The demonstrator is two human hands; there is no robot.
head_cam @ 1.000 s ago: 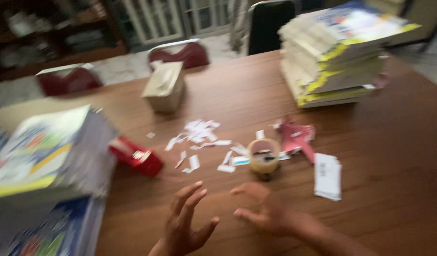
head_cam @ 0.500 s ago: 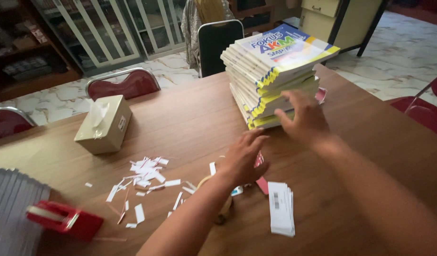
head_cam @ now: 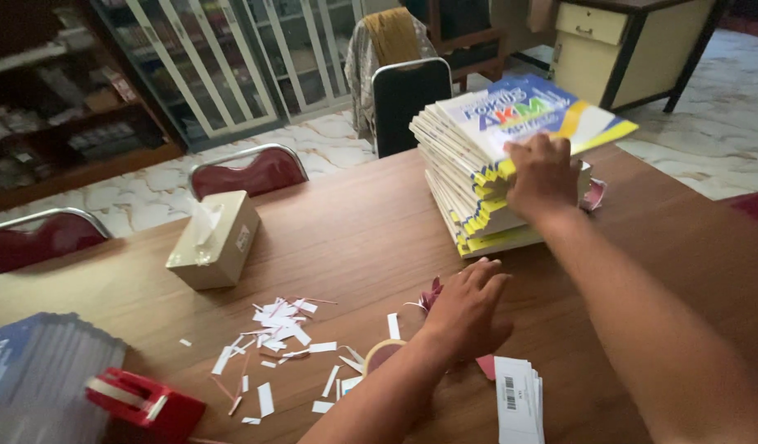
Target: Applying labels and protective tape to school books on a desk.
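A tall stack of books (head_cam: 486,177) with blue, white and yellow covers stands at the far right of the wooden table (head_cam: 346,238). My right hand (head_cam: 545,177) grips the near edge of the top books of that stack. My left hand (head_cam: 465,312) hovers flat, fingers apart, over the table in front of the stack, above a roll of tape (head_cam: 380,353) and a pink scrap (head_cam: 432,293). A small pile of white barcode labels (head_cam: 519,399) lies just to its right.
White paper slips (head_cam: 272,345) are scattered mid-table. A tissue box (head_cam: 214,240) stands to the left, a red tape dispenser (head_cam: 144,401) and another book pile (head_cam: 33,370) at the near left. Chairs (head_cam: 247,168) line the far edge.
The view has swung right and closer. My right hand reached onto the book stack and now grips its top books. My left hand stayed low near the tape roll.
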